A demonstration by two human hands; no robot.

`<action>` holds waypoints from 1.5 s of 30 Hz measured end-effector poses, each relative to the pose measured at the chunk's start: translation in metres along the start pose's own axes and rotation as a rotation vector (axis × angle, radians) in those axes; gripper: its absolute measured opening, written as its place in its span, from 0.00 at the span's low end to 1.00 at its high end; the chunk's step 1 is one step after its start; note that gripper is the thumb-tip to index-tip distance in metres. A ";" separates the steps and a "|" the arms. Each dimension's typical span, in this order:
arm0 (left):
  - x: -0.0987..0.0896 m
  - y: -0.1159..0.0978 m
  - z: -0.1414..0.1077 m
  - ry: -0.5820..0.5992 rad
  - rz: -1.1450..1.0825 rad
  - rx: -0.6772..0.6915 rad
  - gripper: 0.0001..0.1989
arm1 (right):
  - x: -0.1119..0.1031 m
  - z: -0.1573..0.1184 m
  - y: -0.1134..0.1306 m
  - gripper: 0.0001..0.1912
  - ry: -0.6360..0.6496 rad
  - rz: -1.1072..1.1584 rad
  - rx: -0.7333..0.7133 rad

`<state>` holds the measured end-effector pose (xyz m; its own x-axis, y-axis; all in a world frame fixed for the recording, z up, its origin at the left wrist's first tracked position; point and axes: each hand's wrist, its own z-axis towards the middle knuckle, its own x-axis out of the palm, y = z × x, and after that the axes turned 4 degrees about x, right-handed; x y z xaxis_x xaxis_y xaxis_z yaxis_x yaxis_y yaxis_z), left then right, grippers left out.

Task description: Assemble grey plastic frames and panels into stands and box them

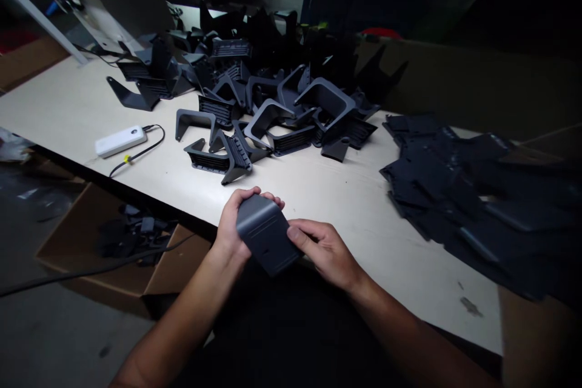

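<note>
A dark grey plastic part (268, 235) with a rounded bend and thin lines on its flat face is held up in front of me at the table's near edge. My left hand (234, 224) wraps round its left and far side, fingers closed on it. On its right edge, my right hand (321, 245) pinches the part between thumb and fingers. Beyond my hands lies a heap of dark grey U-shaped brackets (325, 97), several of them with ribbed slots. The underside of the held part is hidden.
A white power bank (120, 141) with a black cable lies at the left of the pale table (359, 206). Flat dark panels (436, 176) are piled at the right. Below the table's left edge stands a cardboard box (109, 282) holding dark pieces.
</note>
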<state>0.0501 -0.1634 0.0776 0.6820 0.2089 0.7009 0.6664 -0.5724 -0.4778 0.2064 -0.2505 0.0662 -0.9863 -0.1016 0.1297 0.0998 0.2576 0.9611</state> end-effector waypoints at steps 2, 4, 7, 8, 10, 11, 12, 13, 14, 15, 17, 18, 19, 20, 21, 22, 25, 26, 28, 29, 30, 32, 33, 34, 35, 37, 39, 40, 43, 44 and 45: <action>-0.007 0.005 0.006 -0.027 0.075 0.011 0.05 | -0.002 -0.001 -0.004 0.19 -0.041 0.039 0.019; -0.016 0.008 0.012 -0.086 0.254 0.140 0.07 | -0.007 0.000 -0.003 0.21 -0.113 0.062 0.035; -0.027 0.007 0.019 -0.078 0.561 0.411 0.07 | -0.021 0.004 0.008 0.23 -0.144 0.018 0.077; -0.029 0.004 0.019 -0.023 0.639 0.436 0.08 | -0.027 0.006 0.012 0.23 -0.125 -0.012 0.092; -0.030 -0.004 0.020 0.133 0.747 0.388 0.12 | -0.034 0.012 0.020 0.23 -0.076 -0.075 0.118; -0.030 -0.008 0.019 0.211 0.790 0.347 0.15 | -0.037 0.016 0.022 0.23 -0.056 -0.107 0.122; -0.029 -0.012 0.019 0.280 0.833 0.301 0.18 | -0.038 0.019 0.024 0.22 -0.045 -0.129 0.122; -0.028 -0.014 0.019 0.340 0.875 0.252 0.20 | -0.038 0.024 0.025 0.22 -0.039 -0.142 0.120; -0.027 -0.017 0.019 0.388 0.911 0.200 0.21 | -0.038 0.028 0.025 0.21 -0.039 -0.152 0.114; -0.027 -0.018 0.019 0.425 0.935 0.147 0.22 | -0.038 0.031 0.025 0.21 -0.050 -0.163 0.098; -0.027 -0.020 0.021 0.455 0.933 0.068 0.22 | -0.039 0.036 0.026 0.19 -0.122 -0.208 0.031; -0.028 -0.020 0.022 0.439 0.907 0.065 0.22 | -0.041 0.037 0.027 0.18 -0.195 -0.252 -0.027; -0.029 -0.020 0.022 0.400 0.869 0.096 0.21 | -0.043 0.037 0.028 0.18 -0.292 -0.307 -0.096; -0.030 -0.020 0.023 0.346 0.823 0.157 0.21 | -0.047 0.035 0.030 0.17 -0.405 -0.357 -0.167; -0.031 -0.020 0.023 0.289 0.771 0.232 0.21 | -0.051 0.033 0.032 0.17 -0.512 -0.388 -0.222; -0.032 -0.020 0.023 0.236 0.716 0.310 0.20 | -0.055 0.029 0.033 0.17 -0.585 -0.394 -0.249; -0.032 -0.017 0.019 0.154 0.573 0.463 0.18 | -0.058 0.019 0.031 0.19 -0.514 -0.255 -0.154; -0.032 -0.015 0.016 0.149 0.553 0.480 0.17 | -0.056 0.017 0.029 0.21 -0.425 -0.181 -0.088; -0.032 -0.012 0.010 0.174 0.589 0.471 0.17 | -0.047 0.016 0.023 0.23 -0.248 -0.028 0.035; -0.033 -0.012 0.007 0.214 0.646 0.442 0.17 | -0.041 0.017 0.020 0.23 -0.188 0.055 0.081; -0.034 -0.011 0.005 0.273 0.718 0.397 0.17 | -0.036 0.019 0.017 0.23 -0.149 0.137 0.114; -0.037 -0.011 0.005 0.389 0.814 0.299 0.15 | -0.027 0.021 0.014 0.22 -0.123 0.251 0.117; -0.037 -0.011 0.006 0.412 0.804 0.271 0.15 | -0.024 0.021 0.014 0.21 -0.114 0.253 0.092; -0.038 -0.011 0.009 0.399 0.755 0.264 0.17 | -0.021 0.021 0.014 0.20 -0.098 0.209 0.055; -0.037 -0.011 0.012 0.356 0.679 0.267 0.18 | -0.019 0.019 0.014 0.19 -0.073 0.120 0.016; -0.032 -0.011 0.018 0.258 0.521 0.224 0.21 | -0.016 0.014 0.015 0.15 -0.015 -0.125 -0.055; -0.024 -0.009 0.022 0.274 0.426 0.065 0.22 | -0.014 0.010 0.014 0.12 0.043 -0.330 -0.108; -0.019 -0.008 0.023 0.317 0.396 -0.019 0.21 | -0.013 0.009 0.013 0.11 0.065 -0.385 -0.129; -0.004 -0.001 0.018 0.389 0.301 -0.089 0.15 | -0.010 0.008 0.011 0.13 0.074 -0.363 -0.141; -0.001 0.002 0.016 0.373 0.272 -0.051 0.12 | -0.009 0.007 0.011 0.15 0.049 -0.322 -0.136; 0.002 0.006 0.013 0.351 0.253 0.001 0.09 | -0.008 0.007 0.010 0.17 0.019 -0.278 -0.135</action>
<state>0.0595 -0.1565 0.0697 0.6802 -0.2199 0.6993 0.4918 -0.5705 -0.6578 0.2146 -0.2407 0.0730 -0.9757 -0.1684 -0.1399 -0.1561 0.0872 0.9839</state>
